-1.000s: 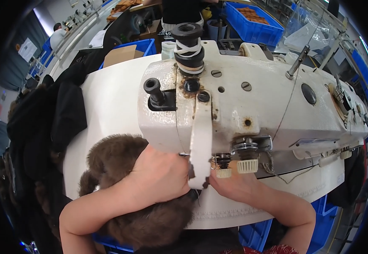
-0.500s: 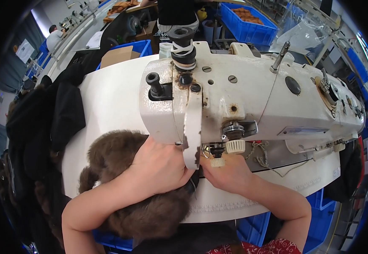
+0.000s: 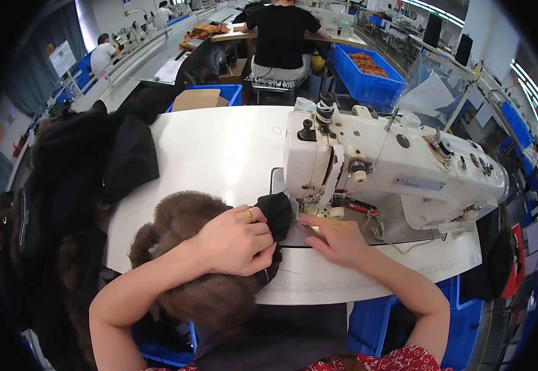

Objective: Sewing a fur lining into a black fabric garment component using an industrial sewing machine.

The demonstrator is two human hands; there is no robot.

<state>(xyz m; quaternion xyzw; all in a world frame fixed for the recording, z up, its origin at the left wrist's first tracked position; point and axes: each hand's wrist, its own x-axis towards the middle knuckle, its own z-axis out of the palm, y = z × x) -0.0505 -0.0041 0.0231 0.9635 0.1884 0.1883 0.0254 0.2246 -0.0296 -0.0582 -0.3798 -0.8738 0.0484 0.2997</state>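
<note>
My left hand (image 3: 237,241), with a ring on one finger, is closed on a brown fur piece (image 3: 185,217) with black fabric (image 3: 275,215) at its right side. A zipper edge shows below the fingers. The piece lies on the table left of the white sewing machine (image 3: 368,148), and its black part reaches close to the presser foot. By the needle area, partly lit by the machine's lamp, my right hand (image 3: 338,240) holds nothing that I can see. Its index finger and thumb are apart, with the fingertips near the presser foot.
A red-handled tool (image 3: 360,206) and loose thread (image 3: 378,227) lie under the machine arm. Black garments (image 3: 65,167) with fur are heaped at the left. Blue bins (image 3: 368,83) stand beyond and below the table (image 3: 213,148). A person in black (image 3: 281,37) sits ahead.
The view has shifted back, so more of the room and table shows. My left hand has come away leftward from the needle area, exposing black fabric. My right hand's fingers now show apart.
</note>
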